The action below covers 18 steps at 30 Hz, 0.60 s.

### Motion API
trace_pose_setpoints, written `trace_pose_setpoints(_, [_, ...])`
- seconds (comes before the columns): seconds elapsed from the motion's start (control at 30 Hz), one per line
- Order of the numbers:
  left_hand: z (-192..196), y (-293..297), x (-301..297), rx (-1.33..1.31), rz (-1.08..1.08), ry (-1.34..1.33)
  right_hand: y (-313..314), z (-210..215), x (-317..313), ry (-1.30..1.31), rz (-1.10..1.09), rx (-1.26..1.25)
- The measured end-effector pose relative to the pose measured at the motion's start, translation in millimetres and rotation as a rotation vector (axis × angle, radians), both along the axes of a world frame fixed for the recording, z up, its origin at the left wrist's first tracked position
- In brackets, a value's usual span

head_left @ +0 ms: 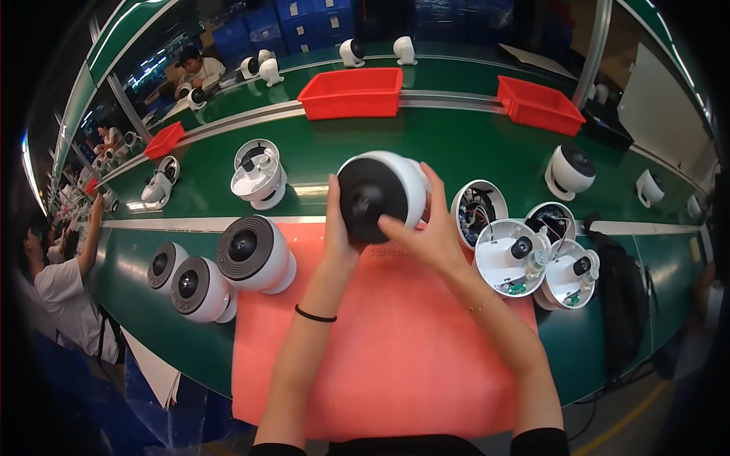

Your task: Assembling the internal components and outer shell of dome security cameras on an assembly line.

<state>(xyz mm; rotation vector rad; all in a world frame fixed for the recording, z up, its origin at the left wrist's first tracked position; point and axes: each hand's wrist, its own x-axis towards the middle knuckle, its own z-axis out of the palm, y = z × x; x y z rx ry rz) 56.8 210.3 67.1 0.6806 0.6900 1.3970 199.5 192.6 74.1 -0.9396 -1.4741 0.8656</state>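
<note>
Between my two hands is a round white camera housing (408, 182) with a black front face, raised over the far part of a pink foam mat (388, 342). My left hand (340, 228) grips its left side, the fingers partly hidden behind it. On the other side my right hand (435, 232) wraps the shell, its thumb lying on the lower edge of the black face. Left of the mat stand three closed white cameras with grey fronts, the nearest to my hands being a large camera (255, 253). To the right lie opened housings, among them a white shell (511, 258) with wires and a lens inside.
A green conveyor belt (319, 144) runs beyond the bench, carrying an opened camera (258, 173) and a closed camera (570, 171). Red bins (351, 95) stand along the metal rail. A black bag-like item (617, 296) lies at right. Another person (72, 296) works at far left.
</note>
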Motion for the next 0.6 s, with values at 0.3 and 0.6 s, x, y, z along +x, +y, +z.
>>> trace_pose_setpoints(0.3, [28, -6, -44, -0.006, -0.025, 0.019, 35, 12, -22, 0.682, 0.263, -0.692])
trace_pose_setpoints(0.6, [15, 15, -62, 0.104, 0.154, -0.073, 49, 0, -41, 1.132, 0.356, -0.752])
